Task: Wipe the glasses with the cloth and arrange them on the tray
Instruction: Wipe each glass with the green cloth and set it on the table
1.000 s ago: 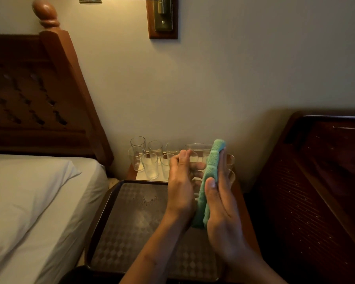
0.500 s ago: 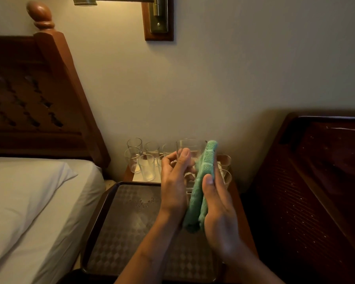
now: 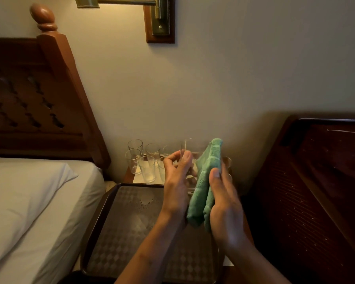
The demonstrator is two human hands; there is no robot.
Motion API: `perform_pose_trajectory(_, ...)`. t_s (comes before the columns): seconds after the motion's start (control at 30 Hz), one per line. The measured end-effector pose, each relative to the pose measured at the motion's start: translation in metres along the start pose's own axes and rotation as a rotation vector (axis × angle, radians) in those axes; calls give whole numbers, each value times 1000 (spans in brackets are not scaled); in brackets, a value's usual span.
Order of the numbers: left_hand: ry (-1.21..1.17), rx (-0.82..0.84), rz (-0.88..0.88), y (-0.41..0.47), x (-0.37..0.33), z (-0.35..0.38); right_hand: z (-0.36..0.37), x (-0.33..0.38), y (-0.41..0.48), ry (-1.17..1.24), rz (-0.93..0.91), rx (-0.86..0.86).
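My left hand (image 3: 177,181) grips a clear glass (image 3: 190,152) held upright above the tray. My right hand (image 3: 223,199) holds a folded green cloth (image 3: 205,181) and presses it against the right side of that glass, thumb on the cloth. Most of the glass is hidden between hand and cloth. The dark patterned tray (image 3: 119,232) lies below my forearms with nothing standing on it. Several more clear glasses (image 3: 147,168) stand in a cluster behind the tray, near the wall.
A bed with white sheets (image 3: 29,212) and a wooden headboard (image 3: 39,99) is at the left. A dark wooden headboard (image 3: 316,191) stands at the right. A brass wall lamp (image 3: 158,15) hangs above. The tray rests on a small nightstand between the beds.
The cloth has slid slightly along the glass as my right hand rubs it; my left hand's fingers have shifted on the glass. Both hands stay above the tray.
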State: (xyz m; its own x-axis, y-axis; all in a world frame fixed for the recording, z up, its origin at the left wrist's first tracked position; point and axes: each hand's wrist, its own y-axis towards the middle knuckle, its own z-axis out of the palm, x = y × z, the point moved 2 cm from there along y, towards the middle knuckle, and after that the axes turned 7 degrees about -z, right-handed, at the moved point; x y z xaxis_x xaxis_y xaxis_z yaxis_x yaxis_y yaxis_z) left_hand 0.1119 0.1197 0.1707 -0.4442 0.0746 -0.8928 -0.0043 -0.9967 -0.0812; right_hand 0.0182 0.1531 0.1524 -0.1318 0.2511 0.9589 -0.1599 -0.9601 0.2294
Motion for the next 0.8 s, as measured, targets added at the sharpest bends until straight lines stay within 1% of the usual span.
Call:
perform_pose_trajectory(0.07,-4,37,-4,-5,4,-1,-2,5,4,0,-15,-13)
perform_pose_trajectory(0.17,11,133,-30,-17,16,4,-16,17,27,82,9,-190)
perform_pose_trajectory(0.23,71,188,-30,-22,18,11,-22,21,37,118,11,-254)
perform_pose_trajectory(0.3,98,195,-20,-19,16,14,-19,19,33,85,-7,-253)
perform_pose_trajectory(0.33,94,153,-27,-16,13,13,-14,17,26,71,-18,-232)
perform_pose_trajectory(0.43,106,25,-36,-4,3,8,-1,4,0,-11,-64,-85)
perform_pose_trajectory(0.53,126,25,-44,-4,4,5,1,4,-4,-65,-93,-26)
perform_pose_trajectory(0.6,118,73,-25,-11,11,5,-10,10,10,-52,-82,-81)
perform_pose_trajectory(0.7,106,194,-41,-19,21,10,-23,25,31,-39,-30,-220)
perform_pose_trajectory(0.77,97,226,-48,-18,20,13,-21,26,31,-13,-24,-222)
perform_pose_trajectory(0.8,88,217,-58,-16,16,12,-19,23,26,-10,-25,-199)
